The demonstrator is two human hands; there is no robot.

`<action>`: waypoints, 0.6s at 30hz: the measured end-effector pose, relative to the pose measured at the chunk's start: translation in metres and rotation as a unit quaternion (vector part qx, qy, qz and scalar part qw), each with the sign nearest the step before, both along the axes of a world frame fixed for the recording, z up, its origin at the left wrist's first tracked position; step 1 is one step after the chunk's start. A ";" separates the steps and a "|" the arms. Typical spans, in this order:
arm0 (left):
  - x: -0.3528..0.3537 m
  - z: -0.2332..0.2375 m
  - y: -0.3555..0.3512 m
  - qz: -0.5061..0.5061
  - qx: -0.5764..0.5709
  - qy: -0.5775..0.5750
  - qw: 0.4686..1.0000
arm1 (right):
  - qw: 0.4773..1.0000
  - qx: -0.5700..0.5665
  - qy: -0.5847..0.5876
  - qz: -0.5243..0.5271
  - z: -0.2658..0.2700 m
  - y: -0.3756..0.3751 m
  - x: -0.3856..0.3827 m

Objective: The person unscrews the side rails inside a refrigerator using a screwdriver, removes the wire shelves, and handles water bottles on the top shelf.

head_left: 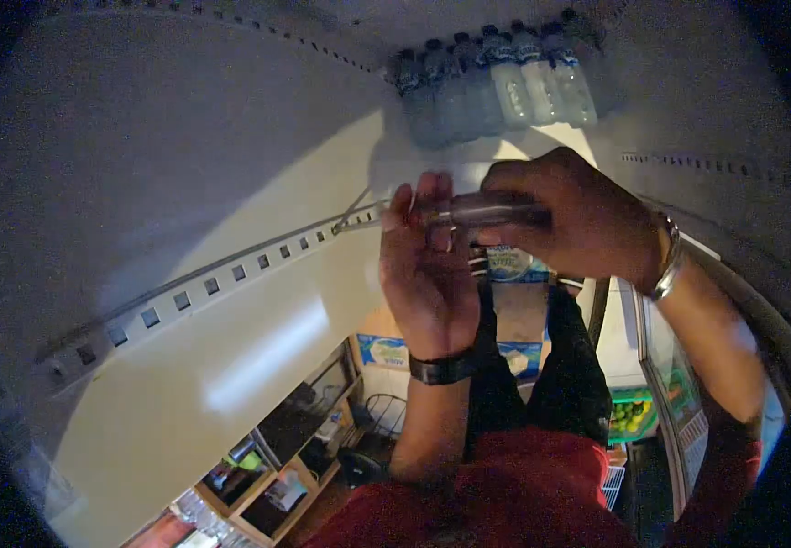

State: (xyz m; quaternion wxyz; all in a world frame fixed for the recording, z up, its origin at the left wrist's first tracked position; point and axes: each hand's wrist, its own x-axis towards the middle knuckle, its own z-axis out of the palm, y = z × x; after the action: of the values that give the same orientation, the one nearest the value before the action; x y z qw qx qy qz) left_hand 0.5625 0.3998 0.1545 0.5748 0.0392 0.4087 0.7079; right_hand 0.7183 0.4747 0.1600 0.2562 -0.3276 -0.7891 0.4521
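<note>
My right hand is wrapped round a dark, shiny cylindrical thing, held roughly level in front of me; its exact kind does not show clearly. My left hand is turned palm up, its fingers stretched out and slightly bent. The left end of the cylinder overlaps the fingers and upper palm of that hand. On my left wrist is a black band, and a metal bracelet circles the right one. Both hands are between the pale walls of a cabinet.
Several clear bottles with dark caps stand in a row at the back. A slotted rail runs along the left wall. Below are printed cartons, a green crate of fruit and wooden shelving. A glass door edge stands at right.
</note>
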 end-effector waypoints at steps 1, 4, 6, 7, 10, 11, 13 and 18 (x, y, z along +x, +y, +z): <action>-0.004 0.003 0.001 0.003 -0.007 0.004 1.000 | 0.990 0.137 -0.019 -0.026 -0.005 -0.003 -0.003; -0.002 -0.021 0.001 -0.017 0.040 0.034 0.998 | 0.994 -0.061 -0.091 -0.001 0.000 -0.006 0.015; 0.001 -0.020 0.001 -0.002 0.037 0.030 0.999 | 0.879 -0.457 -0.100 0.092 0.034 0.012 0.015; 0.000 -0.024 0.000 -0.003 0.046 0.040 0.998 | 0.854 -0.512 -0.052 0.079 0.013 0.007 0.009; 0.000 -0.014 -0.001 -0.013 -0.010 0.001 1.000 | 0.991 -0.113 -0.069 0.017 -0.011 -0.009 0.003; 0.000 -0.010 -0.003 -0.014 -0.044 -0.023 0.999 | 0.998 -0.041 -0.037 -0.037 -0.013 -0.016 0.000; 0.002 -0.018 -0.006 -0.026 -0.024 -0.021 0.999 | 0.996 0.064 -0.030 -0.062 -0.018 -0.019 -0.004; 0.002 -0.030 -0.001 -0.037 0.014 0.033 0.999 | 0.996 -0.005 -0.057 -0.073 -0.013 -0.017 0.000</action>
State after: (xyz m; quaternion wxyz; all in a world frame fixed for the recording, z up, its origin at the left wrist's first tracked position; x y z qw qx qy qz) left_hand 0.5641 0.3984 0.1241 0.5866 0.0853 0.4158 0.6897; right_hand 0.7179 0.4580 0.1467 0.2412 -0.4114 -0.7739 0.4167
